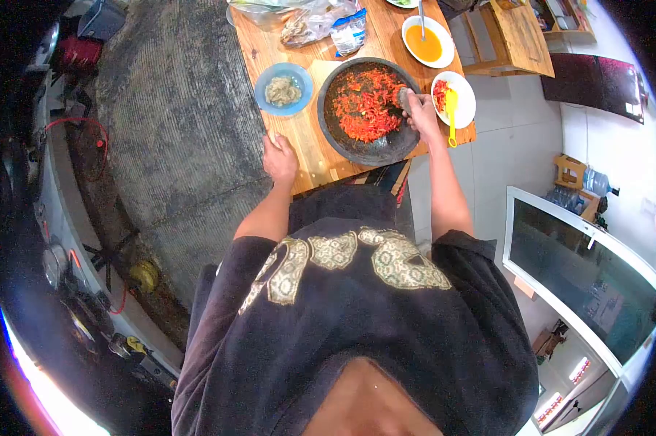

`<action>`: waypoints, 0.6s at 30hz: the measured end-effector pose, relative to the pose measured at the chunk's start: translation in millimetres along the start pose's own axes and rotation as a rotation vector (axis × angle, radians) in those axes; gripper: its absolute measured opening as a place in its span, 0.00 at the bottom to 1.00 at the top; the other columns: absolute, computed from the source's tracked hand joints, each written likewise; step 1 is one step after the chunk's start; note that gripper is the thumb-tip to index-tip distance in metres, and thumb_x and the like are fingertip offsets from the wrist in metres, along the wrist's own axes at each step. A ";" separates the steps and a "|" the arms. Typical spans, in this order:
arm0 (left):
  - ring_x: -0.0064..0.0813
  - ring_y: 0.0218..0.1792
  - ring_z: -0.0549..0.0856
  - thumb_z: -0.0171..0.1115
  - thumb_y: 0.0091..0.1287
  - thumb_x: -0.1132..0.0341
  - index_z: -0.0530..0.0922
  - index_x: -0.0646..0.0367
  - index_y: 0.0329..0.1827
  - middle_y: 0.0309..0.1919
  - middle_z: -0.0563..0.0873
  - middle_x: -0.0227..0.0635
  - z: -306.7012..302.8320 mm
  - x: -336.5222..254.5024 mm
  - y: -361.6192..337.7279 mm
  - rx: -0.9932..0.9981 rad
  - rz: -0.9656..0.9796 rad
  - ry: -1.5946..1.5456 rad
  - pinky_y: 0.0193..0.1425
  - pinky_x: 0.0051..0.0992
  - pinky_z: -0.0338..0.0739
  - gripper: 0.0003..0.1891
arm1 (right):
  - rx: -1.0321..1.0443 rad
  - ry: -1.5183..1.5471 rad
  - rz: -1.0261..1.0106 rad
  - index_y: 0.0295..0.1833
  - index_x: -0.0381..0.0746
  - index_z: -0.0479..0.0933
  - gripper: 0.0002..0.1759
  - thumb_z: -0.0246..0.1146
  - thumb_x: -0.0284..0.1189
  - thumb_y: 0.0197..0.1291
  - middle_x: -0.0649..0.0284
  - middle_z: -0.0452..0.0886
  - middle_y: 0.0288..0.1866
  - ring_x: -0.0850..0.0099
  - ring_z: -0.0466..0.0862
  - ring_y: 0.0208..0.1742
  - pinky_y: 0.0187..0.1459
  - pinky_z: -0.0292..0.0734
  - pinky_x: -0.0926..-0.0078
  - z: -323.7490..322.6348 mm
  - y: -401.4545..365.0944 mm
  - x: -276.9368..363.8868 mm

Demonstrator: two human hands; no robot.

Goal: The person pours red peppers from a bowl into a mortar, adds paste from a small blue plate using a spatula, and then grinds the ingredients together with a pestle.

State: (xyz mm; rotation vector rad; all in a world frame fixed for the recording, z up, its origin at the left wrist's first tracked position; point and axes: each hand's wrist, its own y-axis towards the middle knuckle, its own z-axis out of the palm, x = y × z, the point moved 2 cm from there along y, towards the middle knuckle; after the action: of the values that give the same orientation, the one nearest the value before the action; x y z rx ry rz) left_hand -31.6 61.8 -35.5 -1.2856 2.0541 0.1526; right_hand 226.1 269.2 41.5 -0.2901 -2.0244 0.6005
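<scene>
A large dark stone mortar (326, 123) sits on the wooden table, with crushed red chili (368, 109) spread inside it. Over the mortar's right side, my right hand (421, 115) is closed around a grey stone pestle (404, 100), whose end rests at the chili. My left hand (279, 156) lies at the table's left front edge, its fingers curled at the wood; whether they grip the edge is hard to see. Just above it stands a blue bowl (262, 91) with pale, wet-looking food in it.
On the wooden table (313, 163), a white plate (467, 109) with red pieces and a yellow spoon (451, 120) stands right of the mortar. Behind it is a bowl of orange liquid (424, 45). Plastic bags (310, 25) lie at the back. A glass-paned frame (582, 269) stands at right.
</scene>
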 end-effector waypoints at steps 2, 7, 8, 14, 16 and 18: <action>0.64 0.39 0.81 0.40 0.71 0.47 0.69 0.61 0.54 0.35 0.83 0.62 -6.3 -4.6 -2.5 0.051 -0.040 0.013 0.45 0.55 0.72 0.25 | 0.042 -0.038 0.034 0.50 0.39 0.66 0.25 0.56 0.50 0.65 0.66 0.76 0.26 0.84 0.68 0.17 0.15 0.58 0.86 9.8 0.7 7.7; 0.64 0.42 0.81 0.40 0.71 0.47 0.69 0.61 0.57 0.38 0.83 0.62 -3.6 -1.8 -2.9 0.037 -0.035 -0.002 0.47 0.53 0.71 0.26 | 0.131 -0.051 0.055 0.51 0.40 0.66 0.23 0.56 0.48 0.65 0.67 0.77 0.24 0.83 0.68 0.17 0.15 0.59 0.84 32.1 0.7 28.2; 0.63 0.42 0.81 0.40 0.71 0.47 0.69 0.61 0.57 0.39 0.82 0.62 -3.7 -2.7 -2.5 0.030 -0.038 -0.002 0.48 0.53 0.71 0.27 | 0.112 -0.054 0.057 0.50 0.40 0.67 0.23 0.56 0.48 0.65 0.67 0.77 0.24 0.83 0.68 0.17 0.15 0.59 0.84 30.6 0.7 27.0; 0.62 0.44 0.81 0.40 0.71 0.46 0.69 0.63 0.61 0.44 0.81 0.62 1.2 4.6 2.3 0.097 -0.067 0.014 0.50 0.51 0.72 0.29 | -0.118 -0.095 -0.033 0.45 0.40 0.67 0.28 0.59 0.55 0.61 0.67 0.75 0.22 0.82 0.68 0.16 0.15 0.60 0.84 11.4 18.2 18.8; 0.62 0.44 0.80 0.41 0.71 0.47 0.69 0.64 0.60 0.43 0.82 0.62 7.4 8.7 4.8 0.046 -0.052 0.022 0.50 0.51 0.72 0.28 | -0.003 -0.175 -0.015 0.39 0.37 0.71 0.24 0.59 0.51 0.62 0.65 0.77 0.20 0.80 0.71 0.14 0.14 0.61 0.80 13.2 19.0 37.3; 0.62 0.44 0.80 0.41 0.71 0.47 0.70 0.64 0.59 0.43 0.82 0.62 8.4 10.8 3.3 0.036 -0.052 0.026 0.50 0.51 0.72 0.28 | 0.104 -0.217 -0.003 0.31 0.37 0.74 0.23 0.59 0.49 0.63 0.65 0.77 0.17 0.79 0.73 0.13 0.13 0.63 0.79 21.1 20.1 49.8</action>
State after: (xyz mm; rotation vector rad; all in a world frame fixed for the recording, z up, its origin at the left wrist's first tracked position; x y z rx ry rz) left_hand -33.1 59.0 -49.2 -1.3245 2.0336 0.0751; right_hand 182.0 301.8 59.4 -0.1645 -2.1912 0.7601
